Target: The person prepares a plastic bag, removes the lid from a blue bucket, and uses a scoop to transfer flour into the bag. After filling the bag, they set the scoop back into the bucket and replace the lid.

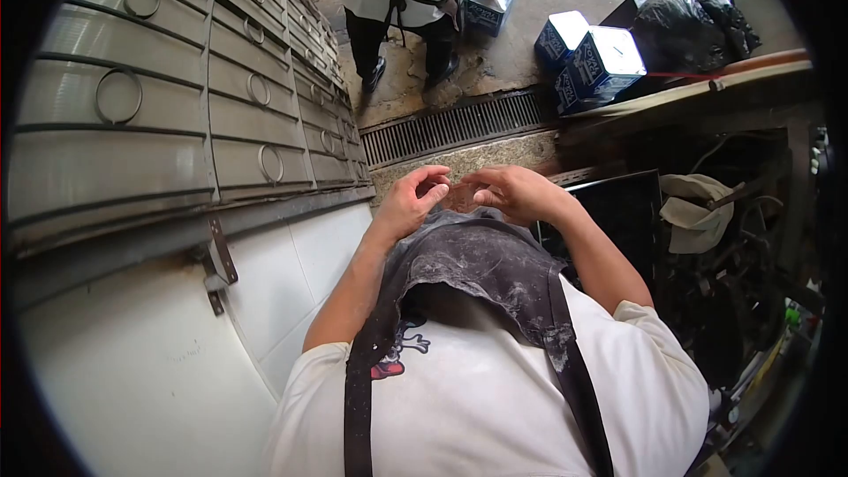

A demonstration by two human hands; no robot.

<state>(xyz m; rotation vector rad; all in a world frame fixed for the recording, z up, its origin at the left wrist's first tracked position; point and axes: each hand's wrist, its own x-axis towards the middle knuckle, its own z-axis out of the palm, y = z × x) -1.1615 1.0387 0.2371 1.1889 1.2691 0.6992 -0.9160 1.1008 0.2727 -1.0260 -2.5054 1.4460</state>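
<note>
While the left hand (pixel 413 201) and right hand (pixel 521 193) curl, fingers apart, the dark apron (pixel 473 256) shows whitish smears.

The person's 2 forearms reach forward, elbows out and wrists converging. The left hand (pixel 420 199) and the right hand (pixel 515 193) hover near each other, fingers curled inward and fingertips pointing toward the opposite hand. Both hands are bare, and the short sleeves leave both forearms uncovered.

Dark, white-smudged apron (pixel 473 256), worn
</note>
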